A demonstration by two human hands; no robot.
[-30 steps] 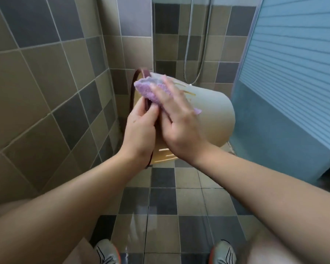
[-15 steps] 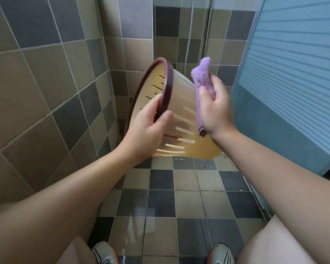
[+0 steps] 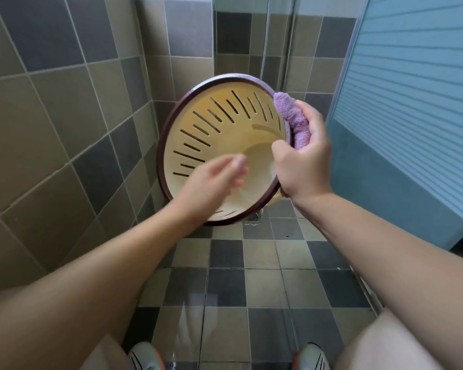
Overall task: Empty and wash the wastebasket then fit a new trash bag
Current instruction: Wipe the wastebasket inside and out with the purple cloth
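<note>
Tipping its mouth toward the camera, the basket (image 3: 219, 145) hangs above the tiled floor (image 3: 251, 276) near the drain (image 3: 253, 217). Right hand (image 3: 304, 161) clamps the right rim, thumb inside, with the purple cloth (image 3: 293, 120) bunched in the same fist against the outer wall. Left hand (image 3: 214, 180) is blurred in front of the opening, fingers loose, gripping nothing. Basket's axis runs near to far, base away, so the inside faces the free left hand, yet the cloth sits on the right. A handover looks likely.
</note>
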